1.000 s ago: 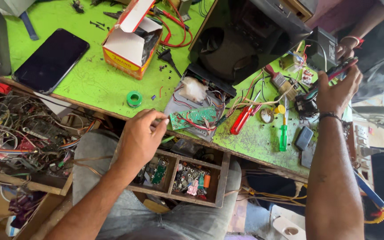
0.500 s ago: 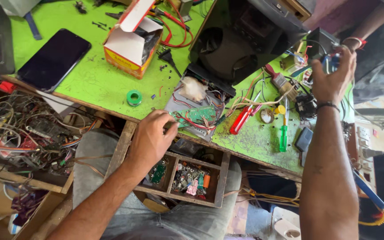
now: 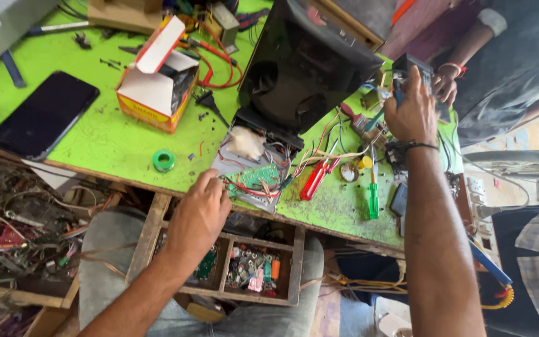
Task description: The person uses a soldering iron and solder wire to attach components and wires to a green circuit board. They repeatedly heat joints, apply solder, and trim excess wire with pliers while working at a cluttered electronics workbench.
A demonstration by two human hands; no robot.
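The green circuit board (image 3: 258, 177) lies at the near edge of the green bench (image 3: 95, 143), below the black device case (image 3: 307, 62), with red and white wires around it. The left hand (image 3: 198, 215) has moved up from the wooden drawer (image 3: 244, 265) and now touches the board's left edge with the fingertips; if the grip is pinching a wire, I cannot tell. The right hand (image 3: 412, 111) has risen further and now has its grip closed around a dark handheld meter (image 3: 410, 65), near another person's hand (image 3: 447, 84). A red screwdriver (image 3: 314, 180) and a green screwdriver (image 3: 373, 196) lie between the two hands.
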